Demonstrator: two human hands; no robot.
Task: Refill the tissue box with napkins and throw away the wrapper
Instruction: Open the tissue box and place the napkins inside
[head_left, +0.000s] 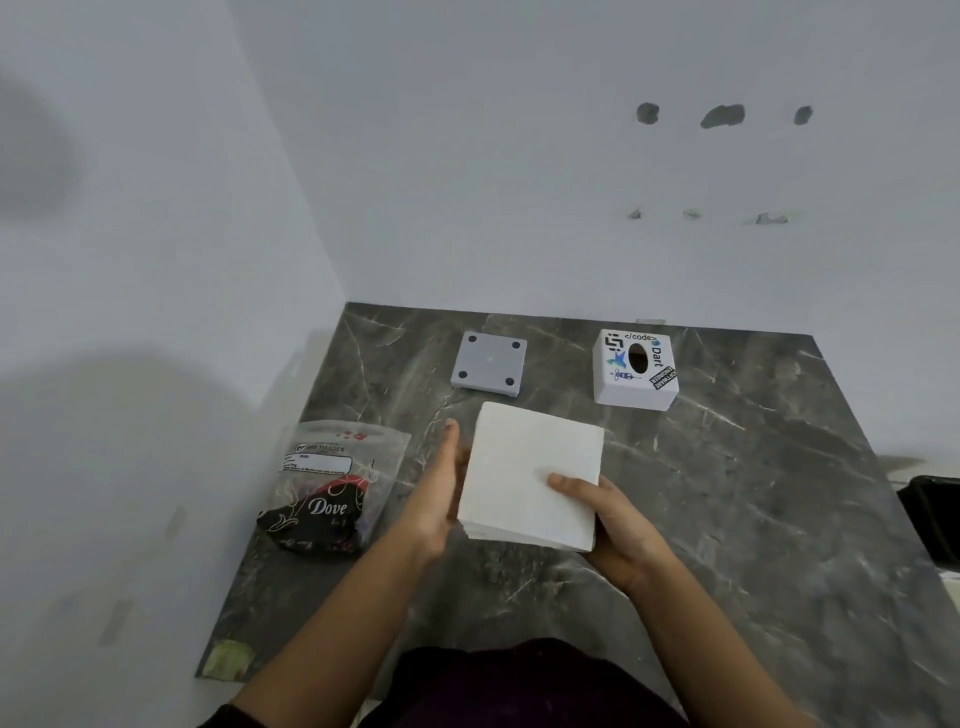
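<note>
Napkins (532, 475), a thick white square stack, sit lifted off the counter (727, 519), held between both hands. The left hand (441, 493) presses flat against the stack's left edge, fingers straight and extended along its side, thumb hidden behind the paper. The right hand (613, 525) cradles the stack's near right corner from below, its thumb laid across the top sheet and the other fingers curled out of sight underneath.

Beyond the right hand, towards the wall, stands the tissue box (635, 370), a white cube covered in stickers with a dark oval slot facing up. Beyond the left hand, well apart from the box, lies a grey square base plate (489, 364) with four dark round feet showing at its corners. Left of the left hand, near the counter's edge by the side wall, lies the wrapper (332, 486), a crumpled clear plastic bag printed with "Dove" on a dark patch. A dark bin (935, 514) shows partly at the frame's edge, far to the right of the right hand.
</note>
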